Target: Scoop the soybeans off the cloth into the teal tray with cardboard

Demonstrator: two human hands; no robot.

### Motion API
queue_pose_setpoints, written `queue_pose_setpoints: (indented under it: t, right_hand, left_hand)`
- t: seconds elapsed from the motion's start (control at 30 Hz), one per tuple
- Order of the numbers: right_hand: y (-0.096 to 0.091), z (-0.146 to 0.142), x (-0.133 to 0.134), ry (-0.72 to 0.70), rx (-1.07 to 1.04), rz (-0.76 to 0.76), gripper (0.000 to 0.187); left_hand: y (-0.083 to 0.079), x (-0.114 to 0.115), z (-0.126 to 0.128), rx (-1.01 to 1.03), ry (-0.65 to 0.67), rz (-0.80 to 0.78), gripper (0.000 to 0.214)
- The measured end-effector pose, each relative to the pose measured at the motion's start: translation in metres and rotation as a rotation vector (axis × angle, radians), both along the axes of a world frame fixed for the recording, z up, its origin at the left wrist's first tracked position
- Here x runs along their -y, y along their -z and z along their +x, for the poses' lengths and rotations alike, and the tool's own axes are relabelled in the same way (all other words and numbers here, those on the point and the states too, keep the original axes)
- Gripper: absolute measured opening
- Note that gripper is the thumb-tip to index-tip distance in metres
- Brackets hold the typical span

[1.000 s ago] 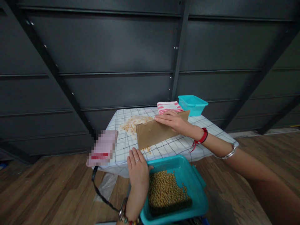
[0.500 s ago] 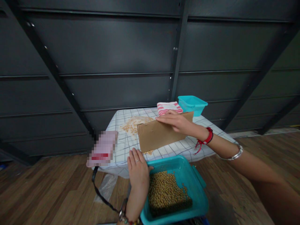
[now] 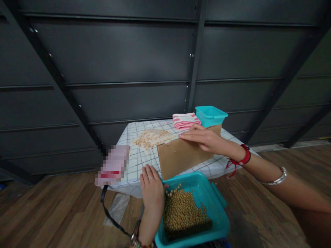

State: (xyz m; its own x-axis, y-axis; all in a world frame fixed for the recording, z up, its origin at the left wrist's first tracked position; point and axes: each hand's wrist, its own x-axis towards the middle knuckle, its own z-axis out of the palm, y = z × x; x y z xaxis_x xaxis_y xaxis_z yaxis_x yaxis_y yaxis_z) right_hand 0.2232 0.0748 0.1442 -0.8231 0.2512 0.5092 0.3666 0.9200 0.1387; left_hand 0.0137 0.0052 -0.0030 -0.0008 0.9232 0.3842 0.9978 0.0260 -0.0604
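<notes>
My right hand [image 3: 207, 138] grips the upper edge of a brown cardboard sheet [image 3: 178, 157]. The sheet stands tilted on the tabletop, its lower left corner at the near edge, beside the rim of a teal plastic tub [image 3: 219, 206]. Round yellowish soybeans [image 3: 184, 210] lie in the tub, and a few loose ones show near its far rim. My left hand [image 3: 153, 187] lies flat with fingers stretched out, at the table edge and the tub's left rim, its thumb towards the tub. Behind the sheet a spread of beans mixed with white grains [image 3: 152, 138] lies on the checked cloth [image 3: 134, 160].
At the back right stand a smaller teal tub [image 3: 210, 116] and a folded pink-and-white towel [image 3: 186, 120]. A blurred pinkish packet [image 3: 113, 163] lies at the table's left edge. A black strap [image 3: 110, 212] hangs over clear plastic [image 3: 117, 208] on the wooden floor. Dark panels [image 3: 129, 51] rise behind the table.
My right hand has drawn the cardboard towards me and slightly right, down to the table edge. Loose beans that lay below the sheet now show inside the tub's far side. My left hand stays put.
</notes>
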Motion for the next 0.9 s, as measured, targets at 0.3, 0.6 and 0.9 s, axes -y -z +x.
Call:
queue_pose_setpoints:
  t: [0.3, 0.6, 0.9]
  right_hand:
    - [0.0, 0.001, -0.002, 0.094, 0.0, 0.089, 0.062]
    - [0.011, -0.017, -0.041, 0.291, -0.001, 0.134, 0.057]
    - [0.032, -0.015, -0.021, 0.336, -0.005, 0.203, 0.046]
  left_hand:
    - [0.001, 0.001, 0.001, -0.082, -0.017, 0.025, 0.054]
    - [-0.006, 0.002, 0.001, -0.035, -0.006, -0.01, 0.058]
    - [-0.001, 0.0, 0.0, -0.055, -0.018, 0.004, 0.058]
